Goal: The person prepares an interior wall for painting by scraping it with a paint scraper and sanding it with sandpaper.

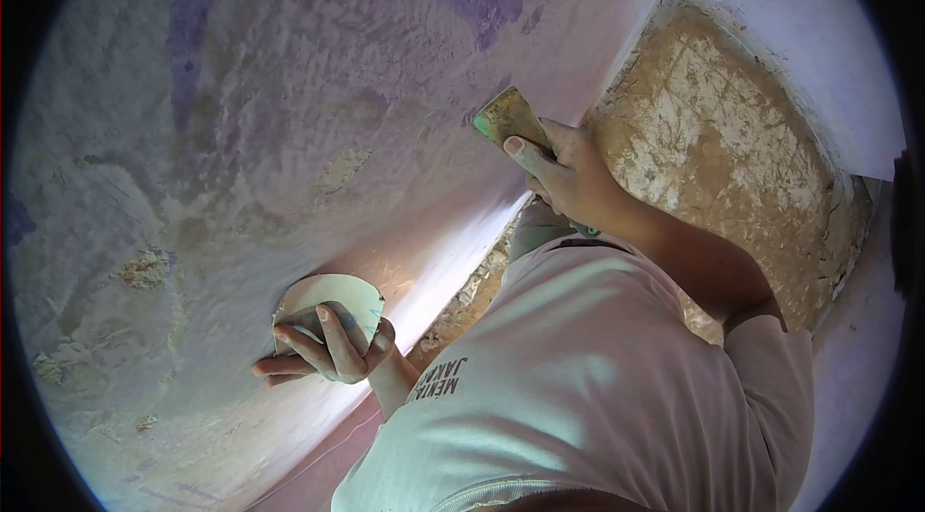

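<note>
At the lower left, my left hand (342, 348) is closed around a pale, half-round plate (352, 293) with a curved edge. Its fingers lie across the face of the plate, which overlaps the wall in this view. My right hand (564, 165) grips a flat putty scraper (511, 117) near the middle of the view, thumb pressed on its face. The scraper's blade is smeared brown, with green along one side, and points up and left toward the wall. The wall (289, 127) shows grey-white plaster smears over purple paint.
Rough patches of bare, crumbly material (145, 268) show on the wall. A brown floor (713, 117) with white splatters lies to the right, bordered by another pale wall (800, 30). My light T-shirt (578, 367) fills the lower middle.
</note>
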Action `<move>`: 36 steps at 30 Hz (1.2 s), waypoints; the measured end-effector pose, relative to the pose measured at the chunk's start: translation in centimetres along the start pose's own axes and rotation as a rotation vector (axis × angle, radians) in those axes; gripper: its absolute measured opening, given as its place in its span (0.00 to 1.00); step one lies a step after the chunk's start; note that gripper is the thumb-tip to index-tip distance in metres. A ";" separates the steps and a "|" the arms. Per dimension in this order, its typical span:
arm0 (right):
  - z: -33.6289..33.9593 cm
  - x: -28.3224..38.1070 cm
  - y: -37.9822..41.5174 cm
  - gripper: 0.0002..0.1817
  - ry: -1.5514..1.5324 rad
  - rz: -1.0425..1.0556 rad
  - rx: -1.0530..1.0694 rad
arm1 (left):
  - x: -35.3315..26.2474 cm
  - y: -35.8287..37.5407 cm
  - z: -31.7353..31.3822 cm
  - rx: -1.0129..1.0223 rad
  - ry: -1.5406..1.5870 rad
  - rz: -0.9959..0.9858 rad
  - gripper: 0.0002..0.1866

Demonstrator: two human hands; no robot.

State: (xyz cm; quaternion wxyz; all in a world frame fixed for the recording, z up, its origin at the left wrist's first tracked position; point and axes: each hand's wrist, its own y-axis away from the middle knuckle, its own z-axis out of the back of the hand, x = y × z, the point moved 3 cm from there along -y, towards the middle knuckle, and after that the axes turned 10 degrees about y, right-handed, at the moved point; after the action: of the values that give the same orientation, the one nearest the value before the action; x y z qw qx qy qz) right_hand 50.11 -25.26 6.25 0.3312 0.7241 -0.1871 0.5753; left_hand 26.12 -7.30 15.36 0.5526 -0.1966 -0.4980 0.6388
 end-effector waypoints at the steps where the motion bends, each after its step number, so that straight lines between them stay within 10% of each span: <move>1: 0.0 0.4 0.3 0.13 -0.017 -0.015 0.006 | 0.0 0.1 0.1 0.005 -0.006 -0.001 0.30; 36: 0.3 -0.8 1.1 0.12 -0.044 -0.034 -0.038 | 0.1 0.4 0.0 -0.004 0.008 0.010 0.32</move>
State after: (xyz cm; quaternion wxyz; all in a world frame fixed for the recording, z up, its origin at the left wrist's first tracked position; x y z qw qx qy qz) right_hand 49.40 -26.31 5.79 0.3504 0.7332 -0.1933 0.5498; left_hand 25.89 -7.15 15.05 0.5512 -0.2024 -0.4959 0.6397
